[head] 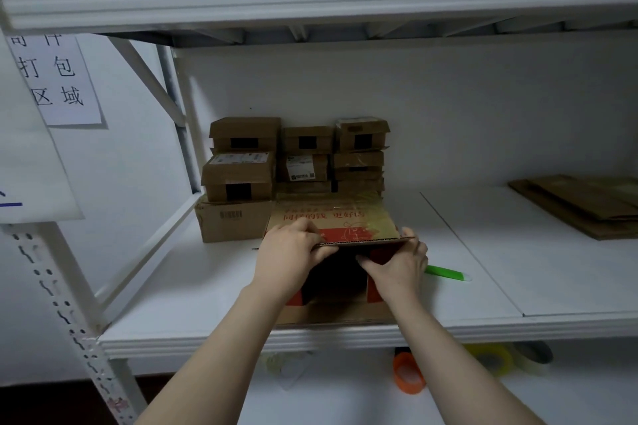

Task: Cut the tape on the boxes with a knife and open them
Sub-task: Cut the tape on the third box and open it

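On a white shelf [483, 252], near its front edge, a cardboard box printed in red [296, 297] is being opened by a person whose two bare forearms reach in from below. Its top flap [331, 217], glossy with clear tape, is raised toward the camera so that the dark interior is exposed. The flap's edge is gripped by the left hand [293, 247], fingers curled over it, and its right corner is held by the right hand [397, 266], thumb tucked beneath. A green knife [447, 273] has been laid on the shelf just right of the box, probably because both hands are needed for lifting. Stacked small boxes [297, 155] are kept behind, seemingly awaiting their turn.
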